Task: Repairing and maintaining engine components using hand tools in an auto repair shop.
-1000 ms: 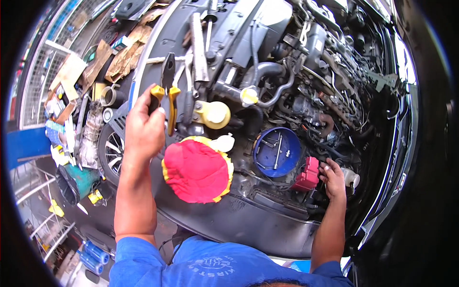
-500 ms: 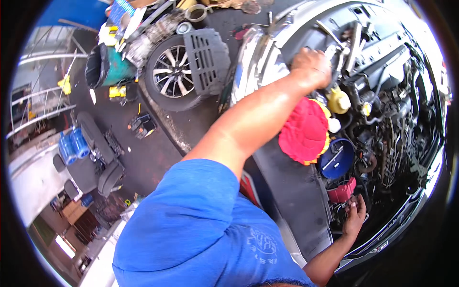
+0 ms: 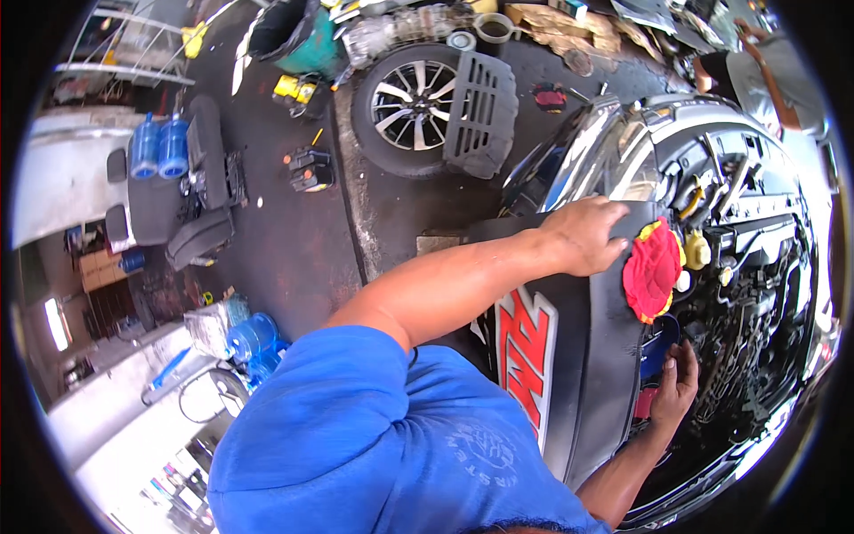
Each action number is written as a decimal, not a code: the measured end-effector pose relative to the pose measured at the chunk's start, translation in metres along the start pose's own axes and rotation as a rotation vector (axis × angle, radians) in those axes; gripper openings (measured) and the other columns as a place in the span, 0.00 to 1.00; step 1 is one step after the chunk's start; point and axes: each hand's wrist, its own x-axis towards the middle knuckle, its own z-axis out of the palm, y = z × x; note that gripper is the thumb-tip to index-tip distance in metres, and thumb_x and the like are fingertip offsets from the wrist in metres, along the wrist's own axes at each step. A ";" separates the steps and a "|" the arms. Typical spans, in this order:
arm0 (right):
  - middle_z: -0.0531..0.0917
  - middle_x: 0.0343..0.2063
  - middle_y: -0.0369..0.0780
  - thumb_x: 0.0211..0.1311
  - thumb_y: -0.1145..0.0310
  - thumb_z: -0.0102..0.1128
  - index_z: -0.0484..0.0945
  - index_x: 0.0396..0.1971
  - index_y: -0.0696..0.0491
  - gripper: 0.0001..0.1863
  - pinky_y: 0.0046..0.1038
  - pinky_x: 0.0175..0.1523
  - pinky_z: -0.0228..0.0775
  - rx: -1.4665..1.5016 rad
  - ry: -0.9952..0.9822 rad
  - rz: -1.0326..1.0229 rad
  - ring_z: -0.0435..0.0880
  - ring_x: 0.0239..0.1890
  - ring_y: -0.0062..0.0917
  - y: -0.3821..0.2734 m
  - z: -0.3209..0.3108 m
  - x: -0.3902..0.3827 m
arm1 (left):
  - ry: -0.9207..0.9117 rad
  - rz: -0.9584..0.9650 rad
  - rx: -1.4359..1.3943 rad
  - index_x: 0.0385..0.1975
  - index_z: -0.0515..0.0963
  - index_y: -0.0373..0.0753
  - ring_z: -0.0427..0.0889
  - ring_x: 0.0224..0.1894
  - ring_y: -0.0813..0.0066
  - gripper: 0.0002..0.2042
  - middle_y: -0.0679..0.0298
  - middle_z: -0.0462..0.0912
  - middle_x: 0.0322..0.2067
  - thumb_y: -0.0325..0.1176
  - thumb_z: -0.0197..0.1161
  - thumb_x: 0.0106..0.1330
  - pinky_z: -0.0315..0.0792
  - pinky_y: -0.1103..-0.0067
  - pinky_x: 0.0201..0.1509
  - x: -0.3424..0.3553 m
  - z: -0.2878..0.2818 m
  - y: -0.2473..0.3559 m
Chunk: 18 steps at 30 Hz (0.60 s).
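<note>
Over the dark fender cover (image 3: 614, 311) at the car's side, my left hand (image 3: 583, 236) is held with thumb and fingers apart and nothing visible in it. Right of it lies a crumpled red cloth with yellow edging (image 3: 654, 271). My right hand (image 3: 676, 387) hovers at the engine bay's near edge, fingers spread, seemingly empty. Just beyond it is a blue round dish (image 3: 656, 343), partly covered by the fingers. A red-pink object (image 3: 645, 403) shows beside the right wrist; its kind is unclear. A yellow-capped reservoir (image 3: 696, 250) stands past the cloth.
The exposed engine (image 3: 747, 329) fills the right side. Beyond the bumper, a wheel (image 3: 414, 107) lies on the floor with a slotted dark panel (image 3: 480, 116) against it. A cordless tool (image 3: 309, 169) and a removed seat (image 3: 209, 160) are to the left. Another person (image 3: 774, 89) stands far right.
My left hand has come back from the car's front corner to the fender cover. My right hand has shifted from the red-pink object toward the blue dish. The whole view has swung left.
</note>
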 end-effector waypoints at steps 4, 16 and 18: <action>0.83 0.51 0.43 0.73 0.73 0.56 0.71 0.63 0.63 0.22 0.27 0.61 0.70 -0.079 -0.046 -0.187 0.81 0.53 0.25 -0.012 0.032 -0.005 | -0.106 -0.151 0.182 0.59 0.73 0.32 0.77 0.59 0.48 0.27 0.46 0.79 0.54 0.41 0.63 0.64 0.71 0.63 0.65 -0.095 -0.020 -0.032; 0.83 0.46 0.40 0.73 0.75 0.58 0.74 0.60 0.63 0.19 0.24 0.58 0.71 0.112 -0.264 -0.400 0.81 0.49 0.21 -0.032 0.111 -0.048 | -0.473 -0.768 0.279 0.66 0.66 0.32 0.75 0.62 0.46 0.32 0.42 0.75 0.59 0.44 0.64 0.65 0.69 0.62 0.67 -0.350 -0.046 -0.047; 0.84 0.46 0.41 0.72 0.73 0.60 0.74 0.58 0.64 0.18 0.25 0.58 0.72 0.156 -0.314 -0.333 0.82 0.48 0.22 -0.034 0.125 -0.064 | -0.474 -0.743 0.244 0.66 0.66 0.32 0.75 0.63 0.46 0.32 0.42 0.75 0.60 0.44 0.64 0.66 0.69 0.62 0.67 -0.353 -0.047 -0.041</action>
